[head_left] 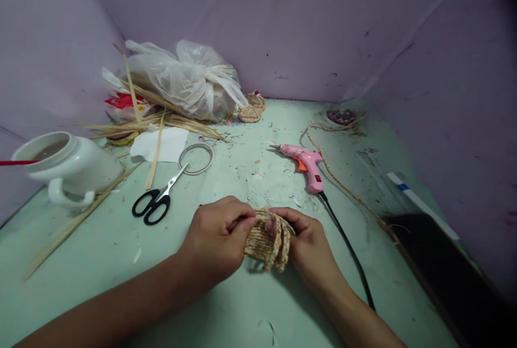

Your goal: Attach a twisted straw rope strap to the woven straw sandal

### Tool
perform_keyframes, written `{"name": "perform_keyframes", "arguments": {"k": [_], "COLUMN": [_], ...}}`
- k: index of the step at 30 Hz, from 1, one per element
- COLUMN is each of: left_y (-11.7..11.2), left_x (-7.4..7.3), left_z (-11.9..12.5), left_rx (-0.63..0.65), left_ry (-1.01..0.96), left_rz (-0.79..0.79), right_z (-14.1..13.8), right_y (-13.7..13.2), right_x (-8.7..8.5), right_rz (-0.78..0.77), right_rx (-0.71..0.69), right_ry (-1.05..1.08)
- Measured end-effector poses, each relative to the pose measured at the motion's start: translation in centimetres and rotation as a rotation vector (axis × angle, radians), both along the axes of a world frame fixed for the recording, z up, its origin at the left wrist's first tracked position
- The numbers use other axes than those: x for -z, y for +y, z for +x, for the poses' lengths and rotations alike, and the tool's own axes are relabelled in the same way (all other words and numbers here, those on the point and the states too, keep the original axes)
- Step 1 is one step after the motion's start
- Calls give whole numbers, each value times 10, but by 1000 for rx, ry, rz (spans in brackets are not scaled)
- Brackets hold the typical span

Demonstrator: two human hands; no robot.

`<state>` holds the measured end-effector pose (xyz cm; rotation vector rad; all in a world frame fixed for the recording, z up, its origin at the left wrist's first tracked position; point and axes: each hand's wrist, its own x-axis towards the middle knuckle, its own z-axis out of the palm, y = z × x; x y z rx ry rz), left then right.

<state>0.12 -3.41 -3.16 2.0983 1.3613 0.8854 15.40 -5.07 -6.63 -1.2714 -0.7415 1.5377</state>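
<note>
Between my hands is a small woven straw piece [258,244] made of braided strands, with loose braided ends hanging at its right side. My left hand [220,235] pinches its upper left edge between thumb and fingertips. On the other side, my right hand [309,240] grips the piece, with fingers behind it and the thumb toward its inside. The piece is held just above the pale green table. Part of it is hidden by my fingers. Beyond my right hand lies a pink glue gun [309,165] with an orange trigger, its small light lit.
Black-handled scissors [155,202] and a tape ring [196,158] lie left of centre. A white mug [81,165], straw strips [81,221] and a plastic bag [194,81] stand farther left and back. A black cable [347,245], braided cord [343,178] and dark flat object [436,272] lie right.
</note>
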Motion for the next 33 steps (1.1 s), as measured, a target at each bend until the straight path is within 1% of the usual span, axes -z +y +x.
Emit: {"name": "perform_keyframes", "arguments": {"k": [4,8,10,14,16,19,21,23,24,25,26,28,30,32,33], "left_y": [2,2,2,3,3,2,0,0,0,2,4,10,17,22,24], "left_x": [7,9,8,6,6,8,9,8,5,2,-1,-8,-12,-12,-10], "left_z": [4,6,7,7,7,6,6,5,5,5,4,3,2,2,2], "left_rx": [-19,-45,-27,47,78,89,101,122,121,105,73,-4,-41,-28,-20], "left_ry": [74,136,145,201,256,307,297,260,235,200,148,-5,-198,-383,-460], "left_rz": [74,102,108,156,174,197,205,181,134,52,-67,-359,-601,-750,-806], "right_z": [0,-1,-1,0,0,0,-1,-3,-4,-5,-4,-1,7,20,26], "right_y": [0,-1,-2,-2,-2,-2,-2,-2,-2,-3,-3,-2,-1,2,4], "right_x": [-1,-3,-5,-5,-5,-6,-6,-5,-5,-4,-4,-4,-6,-11,-14], "right_rz": [-5,3,22,29,29,11,-10,-30,-38,-44,-40,15,129,227,241], "right_rx": [-5,-16,-19,-7,-17,-10,16,38,41,40,32,-13,-116,-261,-327], "right_ry": [12,8,-16,-64,-65,-31,-2,12,12,7,-11,-107,-267,-400,-428]}}
